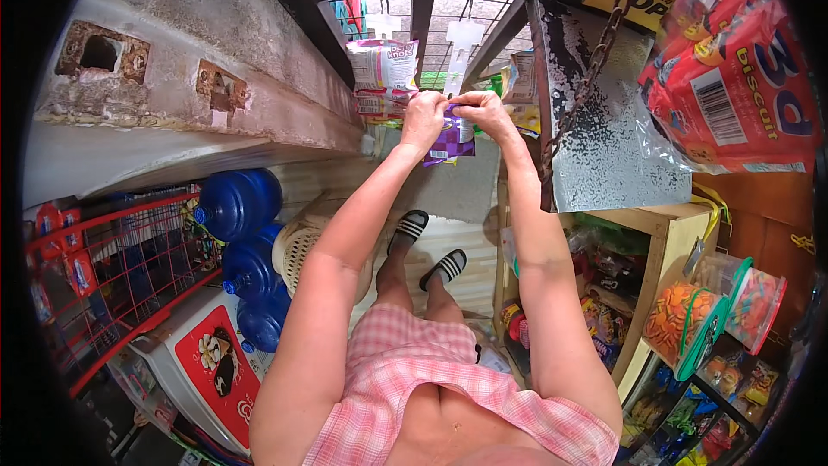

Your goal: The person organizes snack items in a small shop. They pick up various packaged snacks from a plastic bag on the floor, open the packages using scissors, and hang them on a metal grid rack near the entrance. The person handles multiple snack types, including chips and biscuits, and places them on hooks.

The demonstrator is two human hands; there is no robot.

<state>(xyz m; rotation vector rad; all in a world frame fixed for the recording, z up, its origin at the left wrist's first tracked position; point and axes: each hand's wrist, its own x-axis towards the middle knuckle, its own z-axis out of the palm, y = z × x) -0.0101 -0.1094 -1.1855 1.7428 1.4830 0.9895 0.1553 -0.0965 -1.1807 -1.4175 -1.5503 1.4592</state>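
Observation:
Both arms reach forward, and the fingers meet at the top edge of a purple snack packet (443,142). My left hand (424,118) pinches the packet's upper left part. My right hand (486,115) grips its upper right corner. Just above the fingertips hangs a clear plastic hanging strip (458,58), fixed to the wire grille. Whether the packet is attached to the strip is hidden by my fingers. To the left of my left hand, pink and white snack packets (385,71) hang from another strip. Further packets (521,81) hang to the right.
A rusty chain (592,71) and a metal panel (608,142) stand close to my right arm. Red biscuit packs (731,84) hang beyond. Blue water jugs (236,204) and a plastic chair (299,252) are at left. Candy tubs (684,320) sit by a wooden shelf (637,285).

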